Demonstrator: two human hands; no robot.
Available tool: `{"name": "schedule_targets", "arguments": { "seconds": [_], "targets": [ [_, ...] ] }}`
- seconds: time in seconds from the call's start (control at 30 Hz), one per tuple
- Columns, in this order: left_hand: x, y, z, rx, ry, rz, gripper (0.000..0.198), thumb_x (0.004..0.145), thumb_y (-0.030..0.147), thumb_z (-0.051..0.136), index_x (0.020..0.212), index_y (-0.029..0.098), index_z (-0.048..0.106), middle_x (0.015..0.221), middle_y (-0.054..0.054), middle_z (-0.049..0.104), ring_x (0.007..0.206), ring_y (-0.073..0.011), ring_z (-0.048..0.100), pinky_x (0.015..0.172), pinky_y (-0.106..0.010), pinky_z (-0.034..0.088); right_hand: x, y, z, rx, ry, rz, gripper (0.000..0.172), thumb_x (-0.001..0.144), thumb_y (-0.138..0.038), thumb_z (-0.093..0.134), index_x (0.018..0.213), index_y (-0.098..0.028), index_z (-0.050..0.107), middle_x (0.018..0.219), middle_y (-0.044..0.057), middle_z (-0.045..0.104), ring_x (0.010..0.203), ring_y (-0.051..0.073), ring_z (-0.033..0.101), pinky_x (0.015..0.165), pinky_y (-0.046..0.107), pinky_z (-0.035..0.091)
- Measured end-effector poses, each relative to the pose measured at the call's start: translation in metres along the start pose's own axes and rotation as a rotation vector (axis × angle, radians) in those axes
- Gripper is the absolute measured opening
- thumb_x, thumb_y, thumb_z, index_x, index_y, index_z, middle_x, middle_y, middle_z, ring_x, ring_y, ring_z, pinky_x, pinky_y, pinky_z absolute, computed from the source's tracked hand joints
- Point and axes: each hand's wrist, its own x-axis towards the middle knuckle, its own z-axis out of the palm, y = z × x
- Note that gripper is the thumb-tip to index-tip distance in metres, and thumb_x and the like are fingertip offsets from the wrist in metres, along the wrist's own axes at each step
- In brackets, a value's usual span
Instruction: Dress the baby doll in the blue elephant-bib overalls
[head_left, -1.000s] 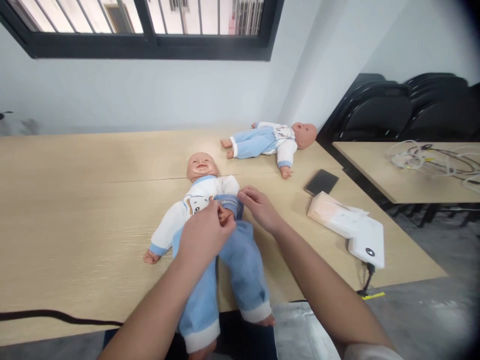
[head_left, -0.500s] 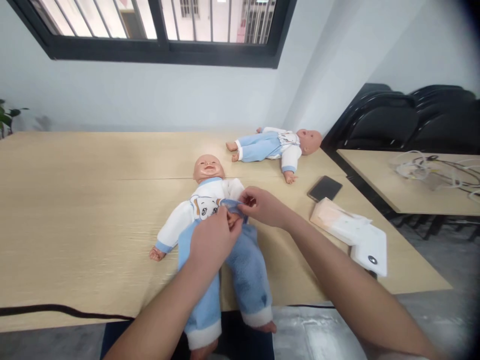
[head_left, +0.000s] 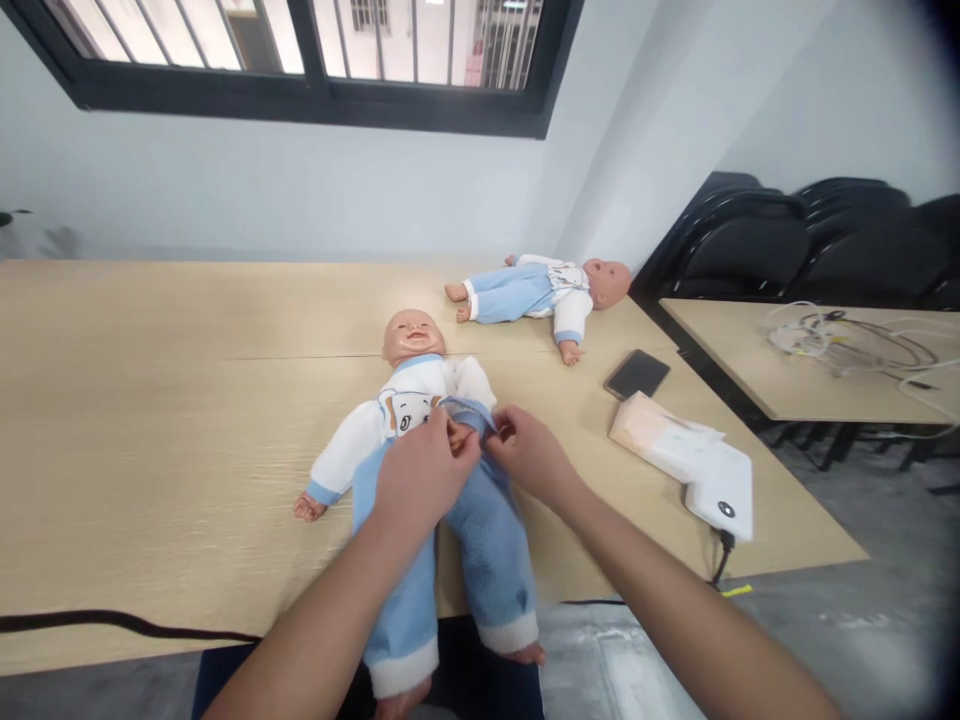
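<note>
A baby doll point(head_left: 409, 345) in a white top and fluffy blue trousers point(head_left: 487, 540) lies on its back on the wooden table point(head_left: 150, 400), legs hanging over the near edge. My left hand point(head_left: 420, 475) is closed at the doll's waist, pinching the trousers' waistband. My right hand point(head_left: 529, 455) is closed too, gripping the waistband at the doll's other hip. The doll's belly shows between my hands.
A second dressed doll point(head_left: 544, 285) lies at the table's far right. A black phone point(head_left: 637, 373), a tissue pack point(head_left: 664, 435) and a white device point(head_left: 724, 490) with a cable lie to the right. A black cable point(head_left: 112, 625) runs along the near edge. Black chairs point(head_left: 787, 240) and another table point(head_left: 795, 365) stand beyond.
My right hand has come down from the doll's sleeve to the waistband at its hip. My left hand has stayed at the waist.
</note>
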Motion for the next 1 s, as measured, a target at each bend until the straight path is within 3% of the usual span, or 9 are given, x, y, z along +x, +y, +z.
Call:
{"name": "schedule_targets", "arguments": {
  "seconds": [0.07,0.2,0.27,0.37,0.63,0.87,1.0],
  "targets": [
    [0.001,-0.001,0.0,-0.011,-0.006,-0.001,0.027,0.097,0.05,0.053,0.101,0.024,0.056,0.085,-0.006,0.074,0.079,-0.0273,0.072,0.062,-0.031,0.039,0.0,0.004,0.0,0.249,-0.115,0.077,0.011,0.072,-0.023,0.062,0.078,-0.022,0.053,0.073,-0.002,0.056,0.07,0.017,0.05,0.065,0.029,0.036],
    [0.002,-0.003,-0.001,-0.033,-0.002,0.0,0.026,0.097,0.05,0.052,0.101,0.024,0.056,0.087,-0.006,0.074,0.079,-0.0269,0.072,0.062,-0.031,0.038,0.003,0.014,-0.001,0.876,-0.414,0.094,0.018,0.076,-0.035,0.065,0.085,-0.02,0.061,0.081,0.0,0.06,0.079,0.018,0.052,0.074,0.031,0.041],
    [0.002,-0.004,-0.002,-0.039,-0.003,0.011,0.025,0.097,0.049,0.053,0.101,0.024,0.056,0.086,-0.005,0.074,0.079,-0.027,0.071,0.061,-0.032,0.036,0.005,0.02,0.0,1.007,-0.496,0.147,0.028,0.082,-0.046,0.065,0.085,-0.018,0.066,0.083,0.003,0.062,0.08,0.018,0.053,0.078,0.032,0.043],
    [0.002,-0.005,-0.002,-0.036,-0.009,0.029,0.024,0.097,0.047,0.053,0.103,0.024,0.055,0.084,-0.005,0.073,0.078,-0.0269,0.071,0.06,-0.031,0.034,0.006,0.028,0.004,1.042,-0.504,0.222,0.033,0.082,-0.049,0.071,0.082,-0.016,0.071,0.082,0.004,0.063,0.078,0.017,0.053,0.076,0.03,0.043],
    [0.003,-0.005,-0.002,-0.064,-0.002,0.038,0.024,0.097,0.048,0.053,0.094,0.025,0.051,0.082,-0.003,0.072,0.076,-0.0249,0.069,0.06,-0.031,0.031,0.002,0.034,0.02,1.102,-0.24,0.214,0.036,0.075,-0.049,0.084,0.089,-0.02,0.068,0.07,-0.003,0.056,0.06,0.012,0.045,0.057,0.025,0.034],
    [0.004,-0.004,-0.004,-0.097,0.003,0.038,0.023,0.095,0.047,0.057,0.088,0.026,0.051,0.079,-0.001,0.07,0.076,-0.0233,0.069,0.06,-0.03,0.032,0.002,0.035,0.019,1.062,-0.341,0.172,0.044,0.081,-0.058,0.075,0.076,-0.022,0.05,0.058,-0.008,0.028,0.049,0.009,0.019,0.046,0.024,0.012],
    [0.006,-0.004,-0.004,-0.12,0.002,0.044,0.023,0.095,0.047,0.059,0.088,0.026,0.052,0.079,-0.001,0.07,0.077,-0.0228,0.069,0.063,-0.029,0.036,0.002,0.033,0.015,0.908,-0.368,0.174,0.048,0.084,-0.064,0.071,0.075,-0.022,0.05,0.058,-0.008,0.033,0.048,0.008,0.023,0.044,0.024,0.014]
  ]
}}
